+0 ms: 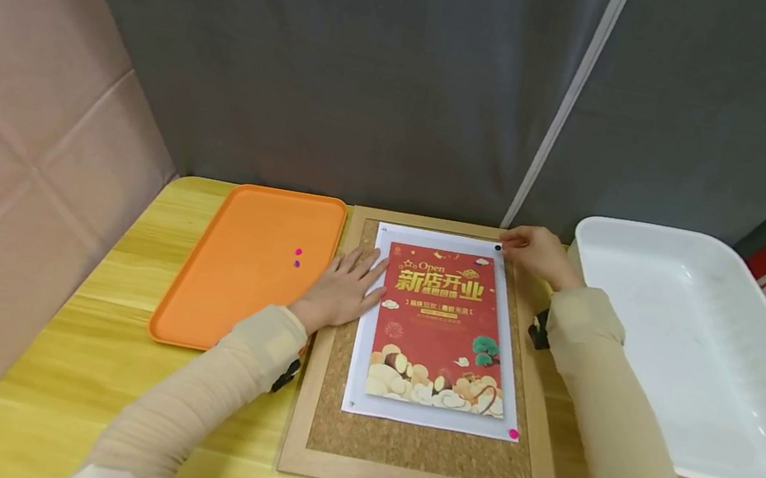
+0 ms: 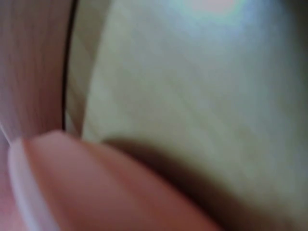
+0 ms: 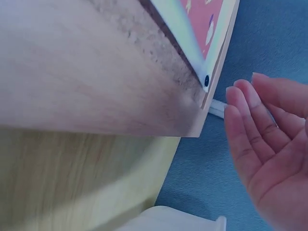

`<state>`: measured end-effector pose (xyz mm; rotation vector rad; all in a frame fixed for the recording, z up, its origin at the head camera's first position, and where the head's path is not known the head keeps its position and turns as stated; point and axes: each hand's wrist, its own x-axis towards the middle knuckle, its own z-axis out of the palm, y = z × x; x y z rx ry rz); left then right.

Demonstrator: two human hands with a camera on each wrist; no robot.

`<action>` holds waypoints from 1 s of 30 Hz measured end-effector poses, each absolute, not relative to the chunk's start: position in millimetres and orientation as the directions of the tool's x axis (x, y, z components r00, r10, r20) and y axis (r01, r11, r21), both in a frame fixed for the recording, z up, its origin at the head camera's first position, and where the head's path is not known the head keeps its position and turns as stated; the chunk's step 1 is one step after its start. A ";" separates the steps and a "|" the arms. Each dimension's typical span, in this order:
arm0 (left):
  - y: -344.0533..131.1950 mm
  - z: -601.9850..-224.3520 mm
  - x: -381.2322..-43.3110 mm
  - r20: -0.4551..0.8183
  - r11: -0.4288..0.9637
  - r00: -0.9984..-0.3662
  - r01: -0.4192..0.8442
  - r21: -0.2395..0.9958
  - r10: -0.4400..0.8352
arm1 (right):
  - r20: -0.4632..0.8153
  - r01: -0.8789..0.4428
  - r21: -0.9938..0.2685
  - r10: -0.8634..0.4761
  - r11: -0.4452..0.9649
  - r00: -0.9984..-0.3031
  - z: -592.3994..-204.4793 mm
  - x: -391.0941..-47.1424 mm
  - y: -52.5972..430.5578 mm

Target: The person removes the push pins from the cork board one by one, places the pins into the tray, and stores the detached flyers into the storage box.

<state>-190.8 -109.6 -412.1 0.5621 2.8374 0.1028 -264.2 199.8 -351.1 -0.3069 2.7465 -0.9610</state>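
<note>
A red poster [image 1: 439,331] with gold lettering and a white border lies on a wood-framed cork board [image 1: 425,450]. My left hand [image 1: 345,287] rests spread on the board's left side, fingertips over the poster's left border. My right hand [image 1: 538,254] is at the upper right corner, beside a black pushpin [image 1: 498,248] in the border. In the right wrist view, its loosely bent fingers [image 3: 245,139] hold nothing and stand apart from the pushpin [image 3: 207,81]. A pink pushpin [image 1: 513,434] marks the lower right corner. Small marks at both left corners are too tiny to identify.
An orange tray [image 1: 238,274] left of the board carries a pink pushpin [image 1: 299,252] and a purple pushpin [image 1: 297,264]. To the right stands a deep white tub [image 1: 694,363]. A grey curtain [image 1: 335,64] hangs behind the yellow wooden table [image 1: 84,367].
</note>
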 end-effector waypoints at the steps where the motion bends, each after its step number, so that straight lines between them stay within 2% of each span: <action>1: -109.5 -411.9 -190.9 -0.228 0.924 -0.895 0.365 0.116 0.382 | -0.138 -0.125 -0.636 -0.272 0.762 -0.952 -352.9 -266.8 200.6; 11: -106.8 -413.0 -191.9 -0.239 0.922 -0.891 0.372 0.105 0.387 | -0.219 -0.099 -0.632 -0.300 0.769 -0.928 -364.9 -278.8 203.9; 17: -106.2 -411.8 -190.6 -0.237 0.920 -0.889 0.377 0.105 0.391 | -0.228 -0.113 -0.623 -0.318 0.774 -0.920 -372.0 -281.2 207.0; 24: -106.0 -410.6 -190.9 -0.230 0.921 -0.892 0.377 0.096 0.389 | -0.163 -0.191 -0.614 -0.360 0.766 -0.918 -376.2 -284.3 209.5; 30: -105.8 -410.1 -190.7 -0.225 0.922 -0.894 0.376 0.096 0.388 | -0.185 -0.178 -0.610 -0.358 0.772 -0.915 -378.3 -286.4 210.3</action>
